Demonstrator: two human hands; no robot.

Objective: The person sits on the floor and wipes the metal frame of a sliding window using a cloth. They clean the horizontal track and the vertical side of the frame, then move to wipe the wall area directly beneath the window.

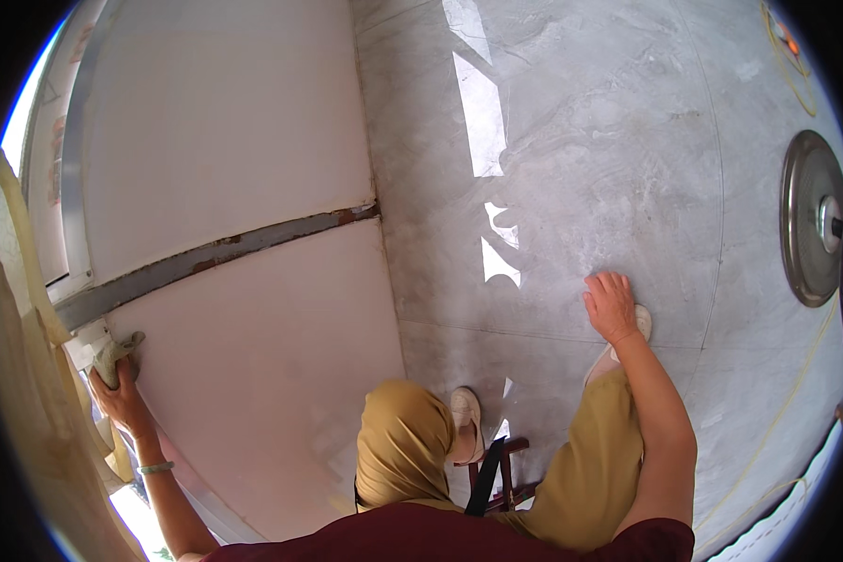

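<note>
Seen from above, a person's left hand (114, 389) presses a bunched pale cloth (114, 354) against the white panel (253, 375) at its left edge, near the grey rail (206, 258). The right hand (612, 304) hangs open, holding nothing. Wiping seems underway; the next stroke needs steady pressure.

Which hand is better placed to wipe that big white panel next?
Probably the left hand: it already holds the cloth against the white panel. The right hand is spread out empty, away from it.
</note>
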